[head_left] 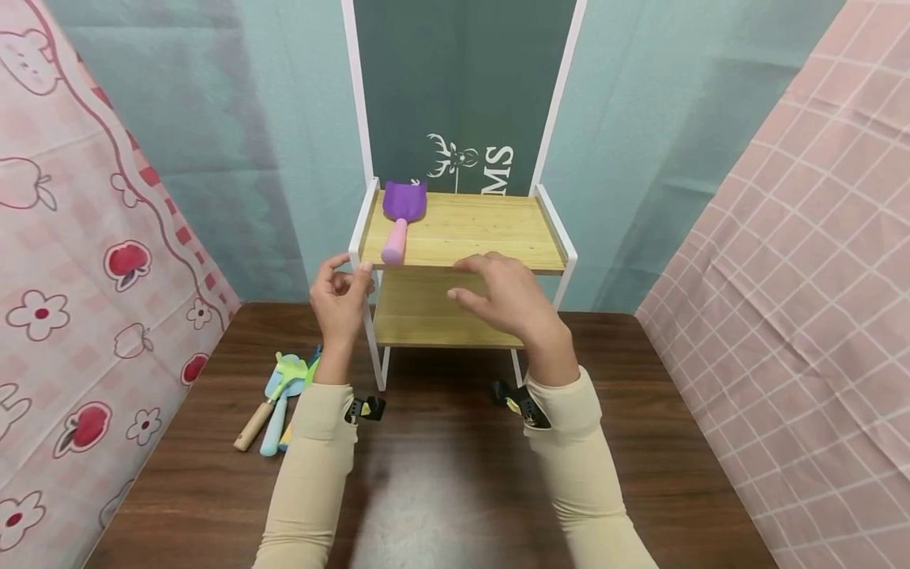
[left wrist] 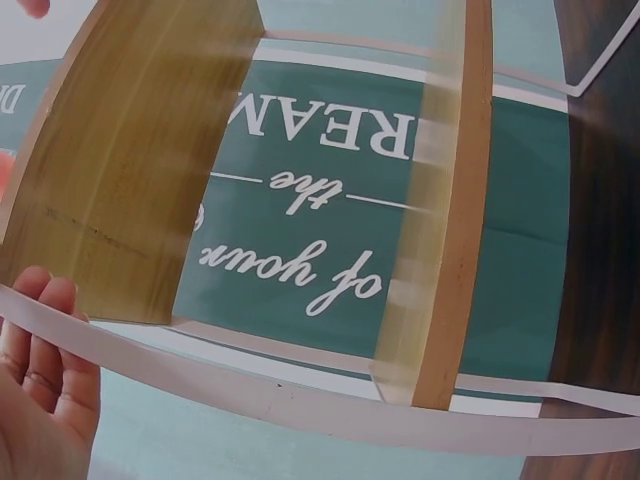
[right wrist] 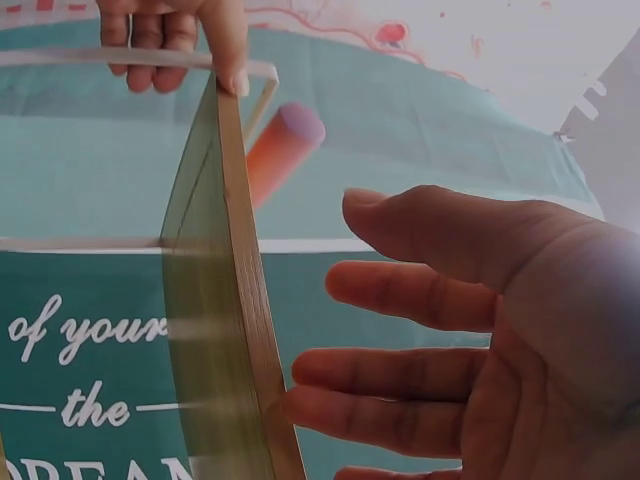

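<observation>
A small two-tier shelf rack (head_left: 483, 229) with wooden boards and a white frame stands at the table's far side. My left hand (head_left: 340, 304) grips its left front post, and in the left wrist view the fingers (left wrist: 75, 395) lie behind the white bar. My right hand (head_left: 508, 296) is in front of the upper board's edge, its fingers spread and holding nothing. In the right wrist view the fingertips are close to the board's edge (right wrist: 245, 260); whether they touch cannot be told. On the upper board's left side lies a purple toy shovel (head_left: 405, 201) with a pink handle.
Left of the rack, partly behind the left forearm, several toy garden tools lie on the dark wooden table (head_left: 441, 474): a green fork (head_left: 287, 371), a light blue tool (head_left: 276, 427) and others. A green printed banner (head_left: 462, 87) hangs behind; patterned cloths (head_left: 803, 292) flank both sides.
</observation>
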`<move>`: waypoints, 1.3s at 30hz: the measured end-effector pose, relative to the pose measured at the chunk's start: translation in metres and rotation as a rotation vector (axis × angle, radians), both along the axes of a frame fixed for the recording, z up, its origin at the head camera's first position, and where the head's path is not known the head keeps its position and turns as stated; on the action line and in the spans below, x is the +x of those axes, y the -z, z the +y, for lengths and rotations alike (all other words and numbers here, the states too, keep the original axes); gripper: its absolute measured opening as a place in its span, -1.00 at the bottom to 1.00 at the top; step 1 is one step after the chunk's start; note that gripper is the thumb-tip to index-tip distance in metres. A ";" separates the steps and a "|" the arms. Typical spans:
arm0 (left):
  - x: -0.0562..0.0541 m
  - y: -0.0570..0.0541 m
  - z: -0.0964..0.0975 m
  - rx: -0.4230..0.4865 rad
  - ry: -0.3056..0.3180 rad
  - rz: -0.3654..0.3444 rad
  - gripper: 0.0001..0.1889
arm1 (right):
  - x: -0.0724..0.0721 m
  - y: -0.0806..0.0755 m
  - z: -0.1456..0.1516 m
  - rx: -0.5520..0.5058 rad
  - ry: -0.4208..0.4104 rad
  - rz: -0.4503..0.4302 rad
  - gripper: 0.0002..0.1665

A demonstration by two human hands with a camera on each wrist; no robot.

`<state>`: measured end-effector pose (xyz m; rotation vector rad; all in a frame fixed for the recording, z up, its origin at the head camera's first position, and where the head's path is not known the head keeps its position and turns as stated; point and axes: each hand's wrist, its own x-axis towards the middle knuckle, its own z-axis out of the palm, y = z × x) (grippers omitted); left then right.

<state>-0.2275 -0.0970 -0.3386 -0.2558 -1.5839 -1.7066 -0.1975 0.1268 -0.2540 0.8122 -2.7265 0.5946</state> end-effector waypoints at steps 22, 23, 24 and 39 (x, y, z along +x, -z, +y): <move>0.006 -0.009 0.005 -0.001 -0.046 -0.117 -0.77 | -0.001 0.005 0.049 -0.111 0.153 0.109 -0.53; 0.006 -0.009 0.005 -0.002 -0.049 -0.118 -0.77 | -0.001 0.005 0.051 -0.116 0.160 0.114 -0.53; 0.006 -0.009 0.005 -0.003 -0.051 -0.120 -0.77 | -0.002 0.005 0.053 -0.121 0.166 0.119 -0.53; 0.007 -0.009 0.006 -0.011 -0.061 -0.118 -0.76 | -0.011 0.017 0.072 -0.293 0.311 0.345 -0.54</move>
